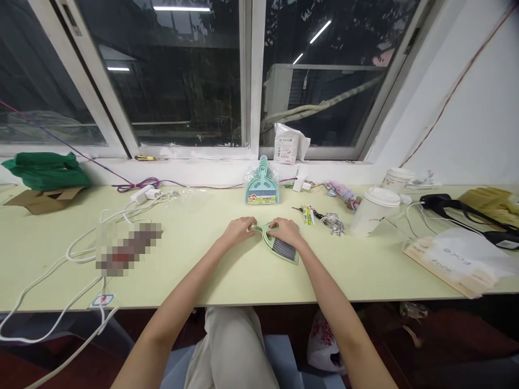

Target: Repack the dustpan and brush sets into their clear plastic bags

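While my left hand [238,232] pinches the handle end of the light-green dustpan-and-brush set [265,235], my right hand [287,232] grips it by the neck, nearer the grey bristles [285,249]. Its long axis slants from the handle at far left to the pan at near right, flat along the table [227,286]. Beyond stand nested dustpan sets [263,181], their label [261,199] too small for me to read surely; at right, a paper bag [454,262] bears something like "Foce".
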Motion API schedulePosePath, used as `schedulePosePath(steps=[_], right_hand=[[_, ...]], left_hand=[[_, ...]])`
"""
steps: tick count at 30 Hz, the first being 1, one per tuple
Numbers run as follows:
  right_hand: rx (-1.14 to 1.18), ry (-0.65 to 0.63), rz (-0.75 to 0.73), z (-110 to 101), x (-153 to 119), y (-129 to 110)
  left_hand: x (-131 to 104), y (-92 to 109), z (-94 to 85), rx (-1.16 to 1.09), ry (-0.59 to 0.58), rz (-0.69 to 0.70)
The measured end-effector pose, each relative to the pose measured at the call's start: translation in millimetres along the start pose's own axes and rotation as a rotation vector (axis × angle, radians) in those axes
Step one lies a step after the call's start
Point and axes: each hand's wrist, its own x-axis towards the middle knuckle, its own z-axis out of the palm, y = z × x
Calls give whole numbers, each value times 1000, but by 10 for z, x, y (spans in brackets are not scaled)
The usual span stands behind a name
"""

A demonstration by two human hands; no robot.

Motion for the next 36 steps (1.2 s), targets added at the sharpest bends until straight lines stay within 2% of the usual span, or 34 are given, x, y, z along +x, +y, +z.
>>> schedulePosePath(steps=[2, 3, 7, 10, 14, 16, 18, 20, 22, 23, 24, 26, 28, 30, 32, 34, 36], right_hand=[[24, -42, -41, -24, -9, -10], [36, -57, -59, -24, -11, -15], [80, -63, -63, 40, 16, -19], [82, -74, -39, 105, 56, -35], [-42, 4, -46, 171, 93, -85], [-67, 35, -46, 195, 98, -91], [-20, 42, -16, 211, 97, -76], [83, 72, 65, 221, 101, -60], [224, 172, 163, 230, 124, -68], [293, 250, 197, 236, 144, -84], [353, 326, 208, 242, 168, -103], [408, 423, 161, 249, 221, -125], [385, 461, 113, 237, 255, -71], [334, 513, 134, 204, 250, 103], [223, 569, 227, 163, 210, 377], [-2, 503, 355, 138, 161, 665], [-90, 314, 388, 138, 135, 859]], left_hand=[[-19, -56, 61, 130, 100, 128], [-19, -67, 111, 171, 113, 189], [19, -28, 327, 156, 26, 326], [73, 27, 429, 128, -34, 288], [154, 47, 475, 132, -85, 207], [169, 30, 469, 49, -63, 180], [156, 19, 455, -71, 45, 153], [133, 37, 449, -216, 257, 65], [125, 94, 471, -441, 490, -119], [131, 133, 495, -608, 549, -228], [144, 173, 527, -803, 545, -321], [180, 238, 598, -1170, 406, -425], [210, 251, 645, -1370, 291, -474], [214, 190, 637, -1414, 342, -572], [191, 64, 569, -1423, 417, -696], [157, -97, 470, -1448, 447, -767], [127, -260, 376, -1478, 475, -805]])
